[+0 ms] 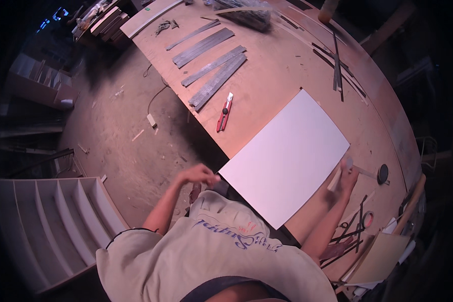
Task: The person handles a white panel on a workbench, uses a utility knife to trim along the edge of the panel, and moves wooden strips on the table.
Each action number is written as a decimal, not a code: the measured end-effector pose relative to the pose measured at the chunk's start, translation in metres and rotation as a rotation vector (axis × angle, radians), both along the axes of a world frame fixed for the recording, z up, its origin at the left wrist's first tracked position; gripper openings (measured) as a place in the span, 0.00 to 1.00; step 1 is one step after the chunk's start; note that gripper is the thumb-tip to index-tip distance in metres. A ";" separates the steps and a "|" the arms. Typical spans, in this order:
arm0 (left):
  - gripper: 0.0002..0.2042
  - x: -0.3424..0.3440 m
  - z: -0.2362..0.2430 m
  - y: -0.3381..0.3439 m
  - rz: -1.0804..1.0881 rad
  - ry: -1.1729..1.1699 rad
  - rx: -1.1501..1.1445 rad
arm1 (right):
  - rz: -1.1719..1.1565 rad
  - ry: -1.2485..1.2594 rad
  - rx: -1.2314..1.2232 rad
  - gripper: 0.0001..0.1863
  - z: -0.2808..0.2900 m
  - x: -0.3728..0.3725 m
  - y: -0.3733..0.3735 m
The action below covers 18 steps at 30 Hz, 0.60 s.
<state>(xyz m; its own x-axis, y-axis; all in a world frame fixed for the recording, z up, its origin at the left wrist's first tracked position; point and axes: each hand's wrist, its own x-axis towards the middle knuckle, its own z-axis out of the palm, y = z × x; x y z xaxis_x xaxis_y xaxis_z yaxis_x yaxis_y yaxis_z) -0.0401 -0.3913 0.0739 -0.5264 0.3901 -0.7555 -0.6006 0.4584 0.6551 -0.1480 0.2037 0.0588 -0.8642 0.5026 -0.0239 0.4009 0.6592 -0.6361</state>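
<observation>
Our shirt (196,261) faces a desk (282,65) with grey strips (206,47), red cutter (225,113), plain white board (289,158); left grip (199,175) released, right grip (348,177) we can't tell.

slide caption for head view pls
White panel on a workbench between left hand and right hand, red utility knife nearby.

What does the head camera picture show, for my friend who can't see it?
A white panel lies on a brown table, with a person's left hand near its left corner and right hand beside its right edge. Beyond the panel lie a red knife and several grey strips. A shelf unit is lower left.
</observation>
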 end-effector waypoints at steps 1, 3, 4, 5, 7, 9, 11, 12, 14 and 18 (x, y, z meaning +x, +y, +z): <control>0.20 -0.018 0.004 -0.020 0.122 0.139 -0.019 | -0.020 -0.122 0.153 0.35 0.001 0.034 -0.008; 0.16 -0.060 0.004 -0.053 0.410 0.440 -0.020 | -0.078 -0.302 0.126 0.40 0.006 0.092 -0.030; 0.17 -0.085 0.000 -0.066 0.470 0.536 -0.099 | -0.134 -0.338 0.137 0.40 0.007 0.113 -0.043; 0.19 -0.109 -0.005 -0.077 0.459 0.746 -0.415 | -0.191 -0.372 0.146 0.40 0.008 0.133 -0.057; 0.21 -0.148 -0.020 -0.092 0.509 0.992 -0.643 | -0.245 -0.393 0.152 0.40 0.009 0.157 -0.076; 0.21 -0.187 -0.033 -0.107 0.445 1.167 -0.886 | -0.255 -0.369 0.147 0.39 0.006 0.173 -0.093; 0.20 -0.216 -0.045 -0.117 0.386 0.994 -0.772 | -0.388 -0.184 0.289 0.38 0.002 0.178 -0.114; 0.20 -0.228 -0.049 -0.120 0.346 0.900 -0.754 | -0.470 -0.124 0.354 0.37 0.002 0.172 -0.124; 0.19 -0.242 -0.053 -0.125 0.264 0.800 -0.732 | -0.500 0.087 0.244 0.33 0.007 0.156 -0.157; 0.19 -0.248 -0.049 -0.122 0.269 0.751 -0.494 | -0.308 0.282 -0.266 0.23 0.027 0.104 -0.279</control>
<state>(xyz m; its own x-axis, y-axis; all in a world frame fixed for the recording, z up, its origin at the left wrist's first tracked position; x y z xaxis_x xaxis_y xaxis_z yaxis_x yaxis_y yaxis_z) -0.2885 -0.5135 0.0250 -0.9692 -0.0902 -0.2291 -0.2259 0.6955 0.6821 -0.0437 -0.0751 0.0853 -0.6678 0.7439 0.0272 0.3395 0.3369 -0.8782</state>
